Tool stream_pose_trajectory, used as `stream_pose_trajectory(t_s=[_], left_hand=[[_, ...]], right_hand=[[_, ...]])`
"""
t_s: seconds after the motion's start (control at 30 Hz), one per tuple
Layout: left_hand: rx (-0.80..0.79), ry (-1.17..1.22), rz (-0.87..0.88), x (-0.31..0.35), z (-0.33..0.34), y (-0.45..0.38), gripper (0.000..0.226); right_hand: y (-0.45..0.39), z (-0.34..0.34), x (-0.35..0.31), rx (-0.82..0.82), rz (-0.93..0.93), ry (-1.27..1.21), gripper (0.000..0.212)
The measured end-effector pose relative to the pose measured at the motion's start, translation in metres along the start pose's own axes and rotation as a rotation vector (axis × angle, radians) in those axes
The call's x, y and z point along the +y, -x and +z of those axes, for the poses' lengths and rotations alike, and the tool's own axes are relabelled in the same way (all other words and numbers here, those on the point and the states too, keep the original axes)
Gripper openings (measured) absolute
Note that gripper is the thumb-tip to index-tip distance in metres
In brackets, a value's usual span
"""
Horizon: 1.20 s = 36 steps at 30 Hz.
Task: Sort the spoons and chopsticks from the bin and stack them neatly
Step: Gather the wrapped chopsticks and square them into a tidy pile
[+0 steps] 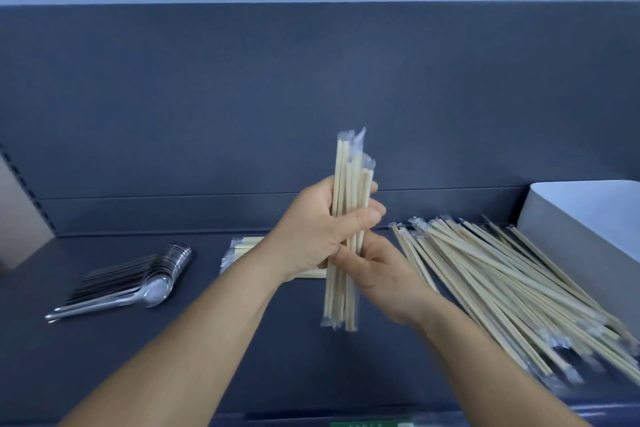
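A bundle of wrapped wooden chopsticks (349, 177) stands upright above the dark shelf, its lower ends near the surface. My left hand (318, 229) grips the bundle around its middle. My right hand (374, 270) holds the same bundle lower down, fingers against its right side. A loose heap of wrapped chopsticks (502, 284) lies spread on the right. A small flat stack of chopsticks (242, 246) lies behind my left wrist, partly hidden. A nested row of metal spoons (138, 281) lies on the left.
The white bin (581, 229) stands at the far right, against the shelf's back wall. A dark upright back panel (277, 97) closes off the shelf behind. A beige side panel (17, 218) stands at the far left. The shelf's front edge runs along the bottom.
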State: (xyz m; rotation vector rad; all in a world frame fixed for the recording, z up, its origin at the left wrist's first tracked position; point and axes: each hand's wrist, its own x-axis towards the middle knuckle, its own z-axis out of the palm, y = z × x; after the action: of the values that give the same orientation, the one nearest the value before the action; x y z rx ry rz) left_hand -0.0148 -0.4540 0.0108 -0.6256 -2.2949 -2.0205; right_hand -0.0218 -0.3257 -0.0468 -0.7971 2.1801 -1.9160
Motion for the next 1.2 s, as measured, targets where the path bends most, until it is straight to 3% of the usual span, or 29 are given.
stream_pose_trajectory(t_s=[0.1,0.2,0.4,0.53,0.6,0.67,0.73,0.77,0.8,0.87,0.93,1.03,1.2], left_hand=[[-0.005,0.066,-0.025,-0.012,-0.004,0.007,0.016],[0.02,-0.017,0.041,-0.018,-0.003,0.011,0.007],[0.331,0.092,0.12,-0.022,0.008,0.013,0.027],[0.329,0.083,0.075,-0.027,0.003,0.016,0.033],[0.329,0.012,0.108,-0.025,-0.008,0.015,0.032],[0.404,-0.125,0.168,-0.02,-0.026,0.014,0.063],[0.508,-0.465,0.26,-0.015,-0.048,0.019,0.093],[0.508,-0.727,0.339,-0.017,-0.057,0.023,0.094],[0.439,-1.0,0.407,-0.021,-0.064,0.027,0.089],[0.132,-1.388,0.4,-0.037,-0.069,0.034,0.067],[-0.079,-1.487,0.205,-0.066,-0.067,0.039,0.048],[-0.109,-1.482,0.057,-0.099,-0.069,0.041,0.048],[-0.043,-1.409,0.033,-0.124,-0.073,0.029,0.06]], right_hand=[[0.004,0.008,0.01,-0.015,0.087,0.028,0.016],[0.009,0.014,0.018,-0.023,0.134,0.005,0.014],[0.018,0.026,0.023,0.038,0.104,-0.135,0.013],[0.018,0.036,0.027,0.05,0.107,-0.047,0.017],[0.013,0.035,0.022,0.073,0.119,-0.039,0.02],[0.005,0.029,0.018,0.144,0.129,0.105,0.021],[-0.003,0.021,0.017,0.181,0.147,0.506,0.016],[-0.007,0.018,0.018,0.169,0.151,0.722,0.013],[-0.011,0.017,0.02,0.165,0.143,0.892,0.013],[-0.019,0.02,0.025,0.175,0.093,1.078,0.017],[-0.025,0.026,0.033,0.157,0.033,1.216,0.009],[-0.029,0.034,0.052,0.1,0.016,1.306,0.016],[-0.045,0.033,0.069,0.143,0.016,1.308,0.032]])
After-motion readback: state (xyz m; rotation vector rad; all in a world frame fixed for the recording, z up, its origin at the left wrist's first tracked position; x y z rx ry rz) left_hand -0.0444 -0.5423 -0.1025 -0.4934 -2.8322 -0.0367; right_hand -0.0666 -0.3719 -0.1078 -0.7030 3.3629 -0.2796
